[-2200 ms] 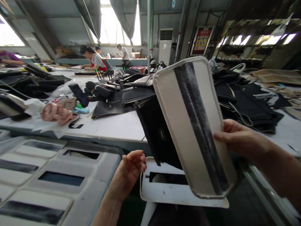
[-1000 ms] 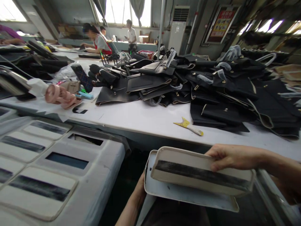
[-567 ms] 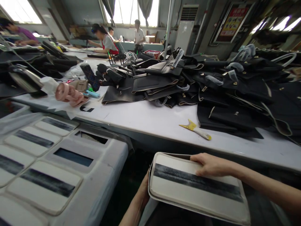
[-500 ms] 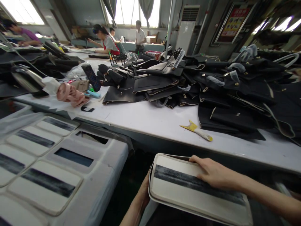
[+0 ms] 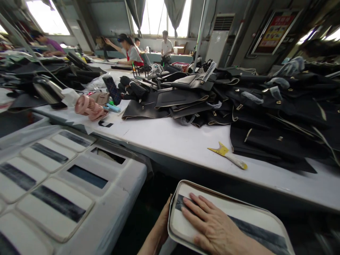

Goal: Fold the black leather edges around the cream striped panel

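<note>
A cream rounded panel (image 5: 247,216) with a dark strip along its middle lies flat low in the head view, on top of a white template that it hides. My right hand (image 5: 212,223) rests palm down on the panel's left end, fingers spread. My left hand (image 5: 164,223) reaches up under the panel's left edge and grips that edge; only its wrist and heel show.
To the left, a white jig board (image 5: 111,184) holds several similar cream panels (image 5: 54,203) and open slots. A long white table (image 5: 170,138) carries piles of black bag pieces (image 5: 265,117), a yellow scraper (image 5: 228,156) and a pink fan (image 5: 87,106). Other people work far back.
The panel came down from upright in my right hand to flat on the white template. My right hand slid from the panel's top edge to its left end, palm down.
</note>
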Demonstrator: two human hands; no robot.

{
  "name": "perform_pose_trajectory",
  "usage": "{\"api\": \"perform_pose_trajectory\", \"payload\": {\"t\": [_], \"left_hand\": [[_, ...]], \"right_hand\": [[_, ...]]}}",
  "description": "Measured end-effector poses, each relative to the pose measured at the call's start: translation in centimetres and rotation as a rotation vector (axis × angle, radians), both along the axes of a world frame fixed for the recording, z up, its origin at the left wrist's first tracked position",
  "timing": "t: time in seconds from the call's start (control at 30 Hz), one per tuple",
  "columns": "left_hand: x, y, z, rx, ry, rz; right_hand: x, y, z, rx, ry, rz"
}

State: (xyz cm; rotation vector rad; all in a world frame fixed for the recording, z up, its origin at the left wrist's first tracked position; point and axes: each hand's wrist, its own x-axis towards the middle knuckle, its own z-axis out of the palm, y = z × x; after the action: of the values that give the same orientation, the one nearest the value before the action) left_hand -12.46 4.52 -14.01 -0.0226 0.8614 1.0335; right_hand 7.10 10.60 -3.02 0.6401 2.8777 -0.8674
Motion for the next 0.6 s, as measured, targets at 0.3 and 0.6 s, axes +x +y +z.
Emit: {"api": "perform_pose_trajectory", "payload": {"t": [0.3, 0.6], "left_hand": [[0.2, 0.2, 1.2, 0.006, -0.024, 0.012], [0.3, 1.1, 2.9, -0.044, 0.233, 0.027]], "right_hand": [[-1.0, -0.3, -0.2, -0.004, -0.021, -0.120], [-0.2, -0.4, 0.3, -0.093, 0.055, -0.192]]}}
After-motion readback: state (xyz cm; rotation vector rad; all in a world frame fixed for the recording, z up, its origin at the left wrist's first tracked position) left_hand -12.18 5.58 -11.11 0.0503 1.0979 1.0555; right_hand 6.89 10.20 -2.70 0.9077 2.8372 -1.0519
